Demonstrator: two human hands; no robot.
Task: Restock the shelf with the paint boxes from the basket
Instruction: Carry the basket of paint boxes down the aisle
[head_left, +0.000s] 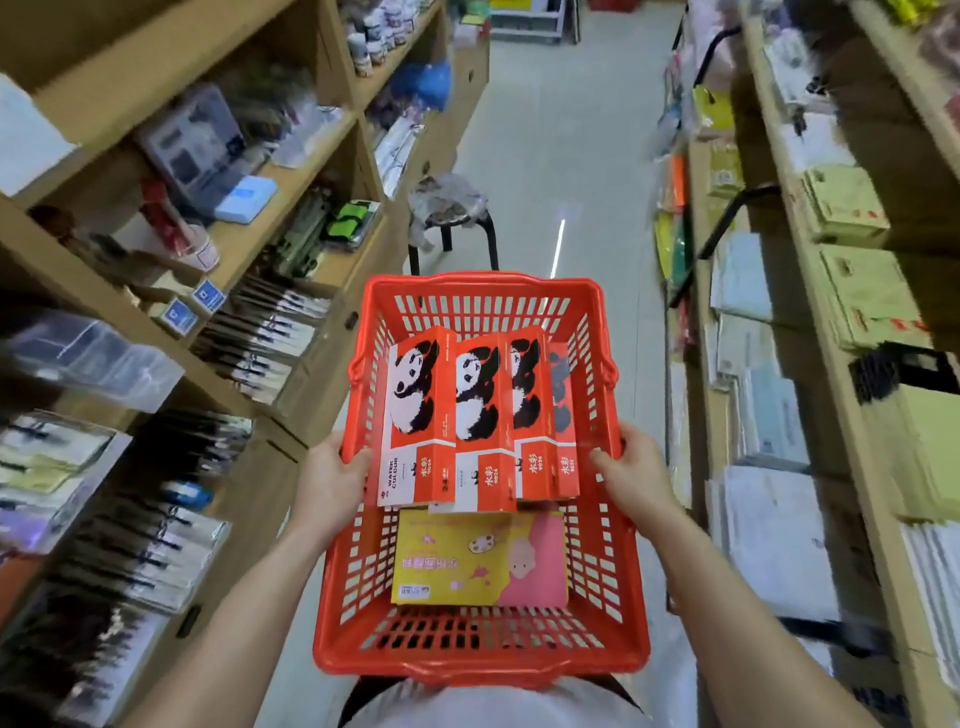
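I carry a red plastic basket in front of me in a shop aisle. My left hand grips its left rim and my right hand grips its right rim. Inside stand several red and white paint boxes with panda pictures, leaning side by side. In front of them lies a flat yellow and pink box.
Wooden shelves full of brushes and stationery line the left side. More shelves with paper packs line the right. A black stool with a plastic-wrapped bundle stands in the aisle just ahead of the basket. Grey floor runs beyond it.
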